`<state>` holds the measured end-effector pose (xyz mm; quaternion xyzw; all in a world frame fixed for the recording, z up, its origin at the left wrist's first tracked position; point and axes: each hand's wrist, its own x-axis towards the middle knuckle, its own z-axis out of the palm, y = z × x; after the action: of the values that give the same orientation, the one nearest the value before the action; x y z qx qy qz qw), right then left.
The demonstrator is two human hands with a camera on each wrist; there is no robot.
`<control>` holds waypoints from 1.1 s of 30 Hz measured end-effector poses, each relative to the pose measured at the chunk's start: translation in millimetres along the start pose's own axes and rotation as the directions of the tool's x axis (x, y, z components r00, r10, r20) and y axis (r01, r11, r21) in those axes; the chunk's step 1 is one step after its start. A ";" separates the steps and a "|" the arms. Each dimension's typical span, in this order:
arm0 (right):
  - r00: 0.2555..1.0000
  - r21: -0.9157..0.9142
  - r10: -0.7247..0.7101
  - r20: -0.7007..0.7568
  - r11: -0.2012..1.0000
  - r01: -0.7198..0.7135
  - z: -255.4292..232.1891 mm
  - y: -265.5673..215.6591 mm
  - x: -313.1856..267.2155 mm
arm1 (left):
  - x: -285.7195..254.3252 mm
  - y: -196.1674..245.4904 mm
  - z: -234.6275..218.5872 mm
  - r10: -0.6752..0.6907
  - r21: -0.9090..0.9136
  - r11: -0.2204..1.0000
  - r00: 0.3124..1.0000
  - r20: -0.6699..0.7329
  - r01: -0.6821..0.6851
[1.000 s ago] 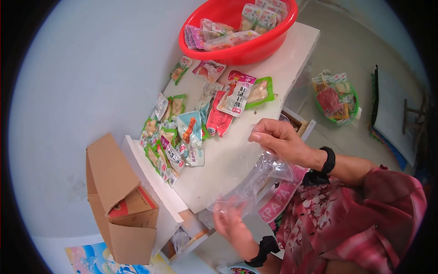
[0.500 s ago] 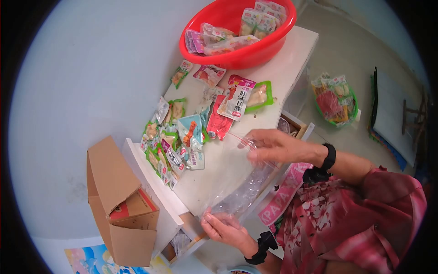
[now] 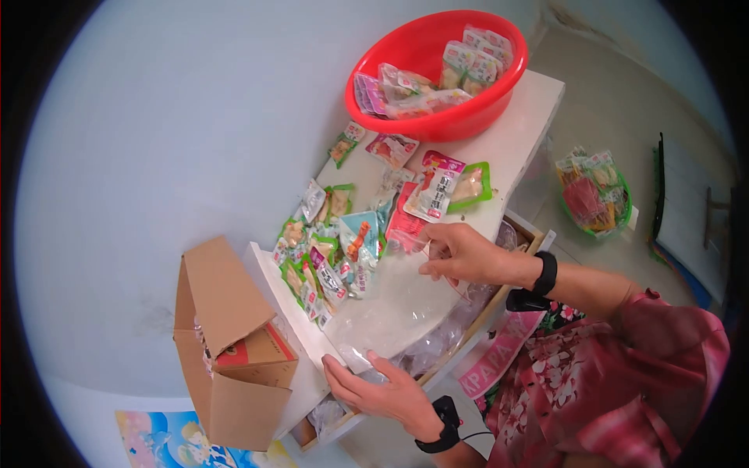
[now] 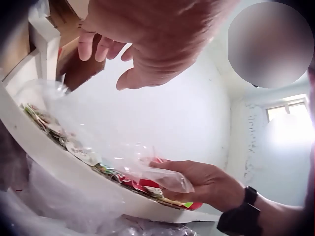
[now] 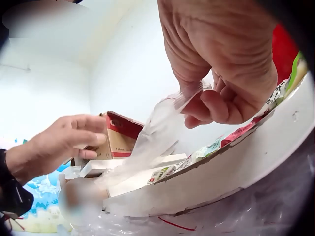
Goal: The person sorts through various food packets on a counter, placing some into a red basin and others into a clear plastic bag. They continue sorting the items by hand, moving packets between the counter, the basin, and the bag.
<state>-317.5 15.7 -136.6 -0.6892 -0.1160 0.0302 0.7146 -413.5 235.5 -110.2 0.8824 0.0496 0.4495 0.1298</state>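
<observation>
My right hand [image 3: 468,256] pinches one end of a clear plastic bag [image 3: 390,304] above the white tabletop [image 3: 521,139]; the right wrist view shows thumb and fingers closed on the bag [image 5: 158,123]. At the bag's lower end is my left hand [image 3: 390,395], fingers extended and thumb apart; whether it touches the bag cannot be told. In the left wrist view that hand [image 4: 157,44] holds nothing. Beyond the bag lie sealed food packets: a blue and white one [image 3: 360,236], a red one [image 3: 406,220] and a purple and white one [image 3: 434,186].
A red basin [image 3: 476,117] with packets stands at the table's far end. An opened cardboard box [image 3: 226,300] is at the left. Below the table edge is an open drawer [image 3: 476,335] with clear plastic. A green basket [image 3: 625,204] of packets sits on the floor.
The view has shifted, moving the surroundings right and down. The bag is spread out between the hands; my left hand's fingers, earlier at the bag's end, have straightened.
</observation>
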 end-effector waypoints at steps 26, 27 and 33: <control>0.923 -0.755 -0.285 0.260 0.536 0.378 6.4 -81.5 156.0 | 7.9 -29.9 71.7 0.052 -0.488 0.796 0.763 0.644 0.357; 0.929 -0.770 -0.244 0.279 0.521 0.368 17.1 -75.5 164.6 | 6.3 -34.5 74.2 0.068 -0.522 0.771 0.767 0.638 0.365; 0.967 -0.816 -0.053 0.250 0.525 0.240 84.3 -32.9 216.6 | -2.8 -43.3 81.6 0.117 -0.629 0.688 0.800 0.588 0.362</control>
<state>-128.4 140.5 -75.2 -0.9283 -0.2431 -0.0226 0.2806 -348.1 261.6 -170.1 0.8483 -0.1093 0.1272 0.5022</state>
